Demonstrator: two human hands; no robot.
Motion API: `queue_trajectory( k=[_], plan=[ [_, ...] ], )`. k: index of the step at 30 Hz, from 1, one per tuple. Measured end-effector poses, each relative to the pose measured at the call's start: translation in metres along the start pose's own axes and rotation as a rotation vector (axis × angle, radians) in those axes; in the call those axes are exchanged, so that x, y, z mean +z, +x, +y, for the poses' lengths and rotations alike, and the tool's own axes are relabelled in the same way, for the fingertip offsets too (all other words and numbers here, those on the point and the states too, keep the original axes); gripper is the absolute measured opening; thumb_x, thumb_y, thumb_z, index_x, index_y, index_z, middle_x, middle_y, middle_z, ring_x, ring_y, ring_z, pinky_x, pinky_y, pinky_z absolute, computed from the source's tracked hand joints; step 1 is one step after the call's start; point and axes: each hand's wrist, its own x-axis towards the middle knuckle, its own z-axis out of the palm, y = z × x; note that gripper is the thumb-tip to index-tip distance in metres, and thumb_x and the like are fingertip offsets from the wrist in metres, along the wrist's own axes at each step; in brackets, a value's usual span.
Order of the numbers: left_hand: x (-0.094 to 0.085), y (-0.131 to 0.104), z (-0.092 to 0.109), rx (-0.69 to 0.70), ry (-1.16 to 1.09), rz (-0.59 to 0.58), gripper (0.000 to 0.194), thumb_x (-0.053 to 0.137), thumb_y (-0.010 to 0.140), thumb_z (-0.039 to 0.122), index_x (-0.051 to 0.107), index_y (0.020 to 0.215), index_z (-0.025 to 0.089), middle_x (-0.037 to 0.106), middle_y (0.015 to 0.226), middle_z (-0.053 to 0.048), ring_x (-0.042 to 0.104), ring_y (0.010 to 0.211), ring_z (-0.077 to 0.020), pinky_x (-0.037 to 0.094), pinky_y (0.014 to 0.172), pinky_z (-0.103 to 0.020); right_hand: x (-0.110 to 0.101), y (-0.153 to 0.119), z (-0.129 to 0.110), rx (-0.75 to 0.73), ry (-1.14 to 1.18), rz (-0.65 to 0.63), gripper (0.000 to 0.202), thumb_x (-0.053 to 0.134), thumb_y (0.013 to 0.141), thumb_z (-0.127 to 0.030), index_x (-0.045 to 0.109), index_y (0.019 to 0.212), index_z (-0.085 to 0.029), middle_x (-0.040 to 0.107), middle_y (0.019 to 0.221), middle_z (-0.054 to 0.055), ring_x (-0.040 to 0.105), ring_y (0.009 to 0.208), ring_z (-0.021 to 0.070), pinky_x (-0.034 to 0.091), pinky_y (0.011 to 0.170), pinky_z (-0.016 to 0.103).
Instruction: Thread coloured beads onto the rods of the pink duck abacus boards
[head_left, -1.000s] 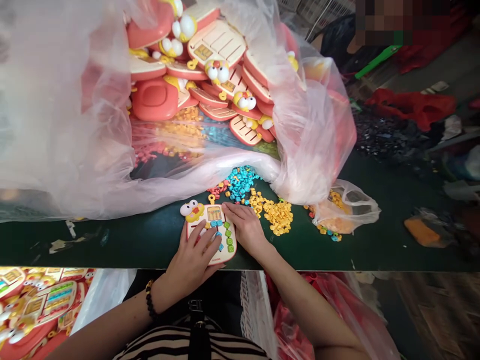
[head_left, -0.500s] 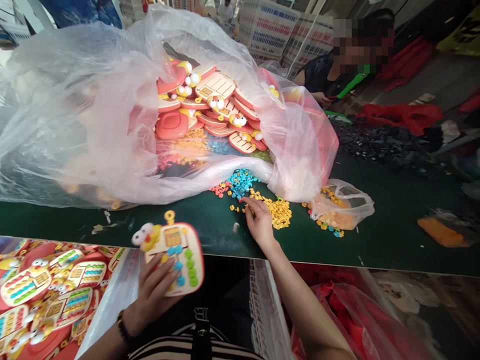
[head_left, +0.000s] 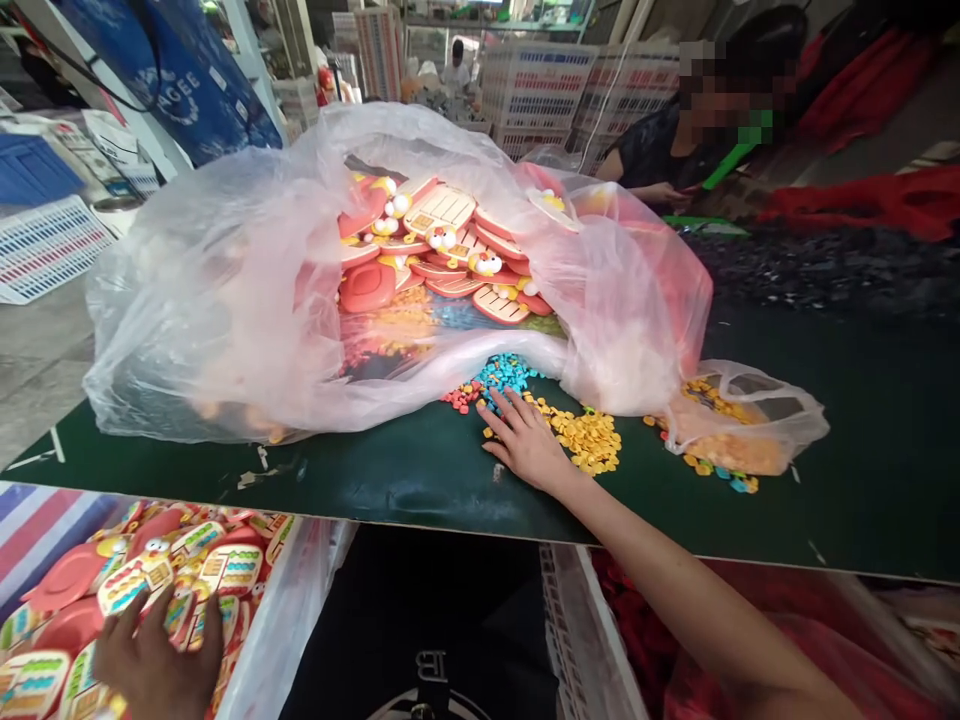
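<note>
My left hand [head_left: 161,655] is over the bin at lower left, fingers spread, above finished-looking duck-headed toy boards [head_left: 232,567] with rows of coloured beads. Nothing shows in its grasp. On the dark green table, my right hand [head_left: 531,447] lies with fingers apart at the edge of the loose beads. Blue beads [head_left: 504,372] are just beyond its fingertips, red beads [head_left: 461,397] sit to their left, and yellow beads [head_left: 589,440] spread to the right of the hand. Behind them, a large clear plastic bag [head_left: 202,290] gapes around piled red-and-cream boards [head_left: 442,210] without beads.
A small clear bag [head_left: 757,440] of yellow beads stands right on the green table [head_left: 420,490]. Red material in plastic [head_left: 810,640] fills a container below right. Across the table a co-worker [head_left: 652,150] sits near dark pieces [head_left: 825,285]. Stacked crates [head_left: 540,85] stand behind.
My left hand has moved down and left to the bin and let go of the beaded toy board it held. My right hand's fingers have spread out beside the beads. The view has shifted.
</note>
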Motion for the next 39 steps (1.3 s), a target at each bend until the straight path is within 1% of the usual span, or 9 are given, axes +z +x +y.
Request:
queue_trajectory(
  k=[1, 5, 10, 15, 18, 23, 31, 35, 39],
  plan=[
    [0.004, 0.023, 0.017, 0.015, 0.052, 0.14, 0.093, 0.069, 0.068, 0.018, 0.024, 0.148, 0.038, 0.038, 0.148, -0.009, 0.045, 0.122, -0.0496, 0.041, 0.087, -0.078, 0.002, 0.006, 0.004, -0.012, 0.0, -0.018, 0.05, 0.058, 0.089, -0.034, 0.048, 0.137, -0.023, 0.043, 0.148, 0.013, 0.033, 0.139, 0.0333, 0.039, 0.104, 0.054],
    [0.028, 0.111, 0.098, 0.342, -0.098, 0.226, 0.074, 0.069, 0.073, 0.01, 0.041, 0.138, 0.031, 0.047, 0.138, -0.013, 0.039, 0.133, -0.0353, 0.041, 0.101, -0.063, 0.009, 0.029, 0.013, 0.136, -0.016, 0.019, 0.04, 0.051, 0.091, -0.022, 0.054, 0.131, -0.021, 0.046, 0.145, 0.015, 0.034, 0.139, 0.0335, 0.038, 0.104, 0.056],
    [0.083, 0.175, 0.159, 0.669, -0.127, -0.108, 0.041, 0.059, 0.084, 0.021, 0.055, 0.124, 0.018, 0.054, 0.132, -0.015, 0.042, 0.132, -0.0301, 0.034, 0.11, -0.053, 0.009, 0.024, 0.004, 0.281, 0.044, 0.183, 0.041, 0.047, 0.092, -0.02, 0.053, 0.132, -0.018, 0.049, 0.141, 0.018, 0.035, 0.137, 0.036, 0.041, 0.099, 0.06],
    [0.144, 0.226, 0.143, 0.541, 0.059, -0.205, 0.041, 0.043, 0.089, 0.023, 0.055, 0.127, 0.014, 0.053, 0.135, -0.02, 0.044, 0.13, -0.0338, 0.03, 0.107, -0.059, 0.012, 0.008, -0.005, 0.22, 0.188, 0.22, 0.035, 0.044, 0.092, -0.017, 0.062, 0.122, -0.019, 0.065, 0.12, 0.013, 0.053, 0.123, 0.0281, 0.049, 0.099, 0.052],
    [0.16, 0.25, 0.12, 0.517, 0.09, -0.21, 0.042, 0.038, 0.087, 0.017, 0.055, 0.124, 0.008, 0.061, 0.12, -0.021, 0.056, 0.114, -0.0308, 0.041, 0.098, -0.051, 0.012, 0.009, -0.006, 0.216, 0.247, 0.241, 0.033, 0.043, 0.092, -0.017, 0.065, 0.117, -0.017, 0.069, 0.112, 0.013, 0.059, 0.115, 0.0273, 0.052, 0.096, 0.05],
    [0.15, 0.279, 0.099, 0.521, 0.133, -0.23, 0.039, 0.031, 0.083, 0.006, 0.062, 0.106, 0.012, 0.066, 0.094, -0.015, 0.061, 0.082, -0.0238, 0.048, 0.075, -0.036, 0.009, 0.012, -0.019, 0.056, 0.37, 0.177, 0.03, 0.045, 0.092, -0.015, 0.067, 0.112, -0.019, 0.073, 0.102, 0.01, 0.064, 0.105, 0.0228, 0.055, 0.091, 0.041],
    [0.129, 0.345, 0.088, 0.536, 0.15, -0.181, 0.032, 0.03, 0.091, 0.016, 0.061, 0.101, 0.015, 0.061, 0.093, -0.014, 0.056, 0.08, -0.0248, 0.043, 0.072, -0.039, 0.014, 0.028, -0.059, -0.223, 0.458, 0.042, 0.024, 0.051, 0.092, -0.019, 0.069, 0.107, -0.021, 0.072, 0.112, 0.007, 0.062, 0.115, 0.0198, 0.052, 0.092, 0.035],
    [0.124, 0.357, 0.081, 0.596, 0.12, -0.201, 0.031, 0.03, 0.091, 0.016, 0.061, 0.098, 0.015, 0.06, 0.09, -0.013, 0.054, 0.077, -0.0229, 0.043, 0.072, -0.038, 0.035, 0.07, -0.085, -0.354, 0.414, -0.041, 0.024, 0.051, 0.092, -0.021, 0.068, 0.109, -0.021, 0.069, 0.119, 0.006, 0.056, 0.122, 0.0202, 0.048, 0.098, 0.035],
    [0.118, 0.37, 0.079, 0.608, 0.078, -0.2, 0.033, 0.028, 0.092, 0.017, 0.061, 0.099, 0.014, 0.059, 0.092, -0.013, 0.054, 0.08, -0.023, 0.043, 0.074, -0.039, 0.062, 0.142, -0.12, -0.382, 0.396, -0.088, 0.021, 0.056, 0.09, -0.019, 0.069, 0.106, -0.014, 0.065, 0.125, 0.01, 0.055, 0.124, 0.0238, 0.046, 0.101, 0.039]
  ],
)
